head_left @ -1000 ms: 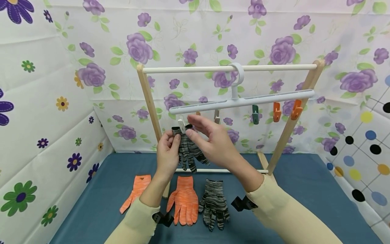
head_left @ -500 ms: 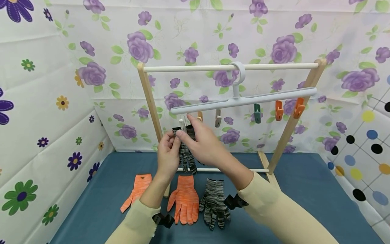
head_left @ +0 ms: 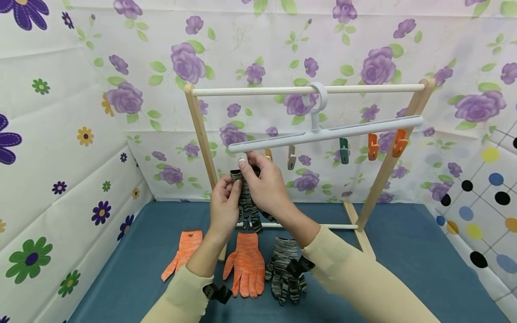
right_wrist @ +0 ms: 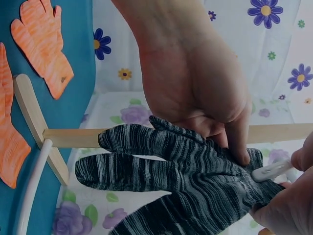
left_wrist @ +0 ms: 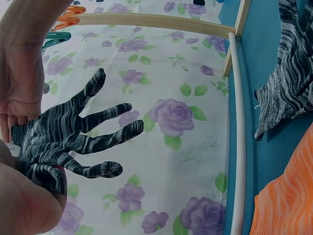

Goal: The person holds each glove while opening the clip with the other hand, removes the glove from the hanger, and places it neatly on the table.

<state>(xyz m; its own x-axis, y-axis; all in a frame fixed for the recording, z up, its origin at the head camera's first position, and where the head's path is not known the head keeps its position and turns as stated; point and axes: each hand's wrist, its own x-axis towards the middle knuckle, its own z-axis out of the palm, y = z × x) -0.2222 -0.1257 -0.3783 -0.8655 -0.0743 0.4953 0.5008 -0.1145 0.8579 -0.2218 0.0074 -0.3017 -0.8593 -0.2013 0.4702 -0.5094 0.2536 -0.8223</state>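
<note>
My left hand [head_left: 224,199] pinches the cuff of a black-and-grey striped knit glove [head_left: 247,204], which hangs with its fingers down below the left end of a white hanger [head_left: 323,134]. My right hand [head_left: 266,184] pinches a white clothespin [right_wrist: 270,171] between thumb and finger. In the right wrist view the clothespin's tip lies over the glove's cuff, beside the left thumb. The left wrist view shows the glove [left_wrist: 58,132] spread between both hands. On the blue surface lie a matching striped glove [head_left: 284,258] and two orange gloves, one in the middle [head_left: 245,264], one left [head_left: 187,246].
The hanger hooks over the top bar [head_left: 250,91] of a wooden rack [head_left: 202,134]. Along it hang a beige clothespin [head_left: 291,158], a green one [head_left: 344,150] and two orange ones [head_left: 373,147]. A yellowish one [head_left: 268,154] is partly hidden behind my right hand.
My right hand has moved in leftward from beside the glove, and its fingers and thumb have come together on the white clothespin. The left hand keeps its pinch on the cuff.
</note>
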